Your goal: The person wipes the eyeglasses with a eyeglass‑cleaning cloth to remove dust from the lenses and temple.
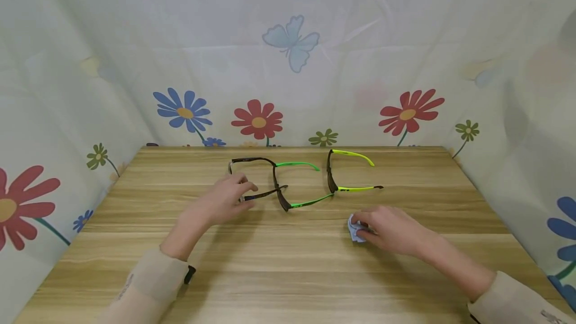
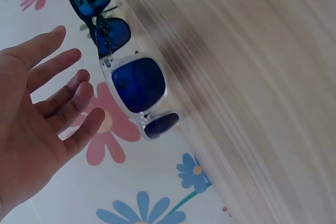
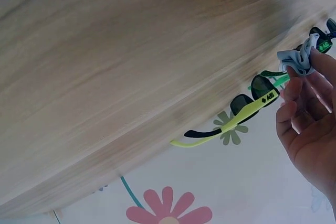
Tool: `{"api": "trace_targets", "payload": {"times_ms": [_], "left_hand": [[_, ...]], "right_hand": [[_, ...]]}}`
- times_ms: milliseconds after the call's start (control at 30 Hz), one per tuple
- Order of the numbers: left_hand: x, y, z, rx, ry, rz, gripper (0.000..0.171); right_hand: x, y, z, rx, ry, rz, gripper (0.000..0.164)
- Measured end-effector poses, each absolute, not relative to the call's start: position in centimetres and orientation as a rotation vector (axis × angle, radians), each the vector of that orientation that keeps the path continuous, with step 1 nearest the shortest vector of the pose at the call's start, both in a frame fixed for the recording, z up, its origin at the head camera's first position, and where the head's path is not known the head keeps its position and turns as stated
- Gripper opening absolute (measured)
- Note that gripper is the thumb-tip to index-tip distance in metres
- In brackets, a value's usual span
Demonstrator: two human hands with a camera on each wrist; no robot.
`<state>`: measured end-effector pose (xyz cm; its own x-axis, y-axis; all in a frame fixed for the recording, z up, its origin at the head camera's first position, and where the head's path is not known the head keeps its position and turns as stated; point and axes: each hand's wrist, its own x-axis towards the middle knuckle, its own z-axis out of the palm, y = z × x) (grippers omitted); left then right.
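Observation:
My left hand is over the left pair of sunglasses, its fingers loosely spread and holding nothing. That pair has a clear front with blue lenses and dark temples; in the head view the hand hides part of its front. Between the thumb and fingers of my right hand is a crumpled light-blue cloth, pinched near the tabletop. Beyond that hand are sunglasses with yellow temples. In the middle lie black-framed sunglasses with green temples, one tip close to the yellow pair.
All three pairs rest with temples unfolded on a wood-grain table. Behind the table and along both sides hangs a white curtain printed with flowers and a butterfly.

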<state>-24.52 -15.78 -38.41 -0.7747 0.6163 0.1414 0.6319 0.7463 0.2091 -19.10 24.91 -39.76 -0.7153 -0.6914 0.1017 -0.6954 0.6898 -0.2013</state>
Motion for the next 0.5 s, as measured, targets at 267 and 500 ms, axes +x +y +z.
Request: {"api": "trace_targets", "payload": {"times_ms": [267, 500], "left_hand": [[-24.5, -14.4, -38.4, -1.064, -2.874, -0.379, 0.031], [-24.6, -14.5, -38.7, -0.998, -2.904, -0.369, 0.033]], "right_hand": [[-18.9, 24.9, -39.6, 1.170, -2.872, 0.354, 0.019], [-18.8, 25.1, -39.5, 1.156, -2.880, 0.355, 0.019]]}}
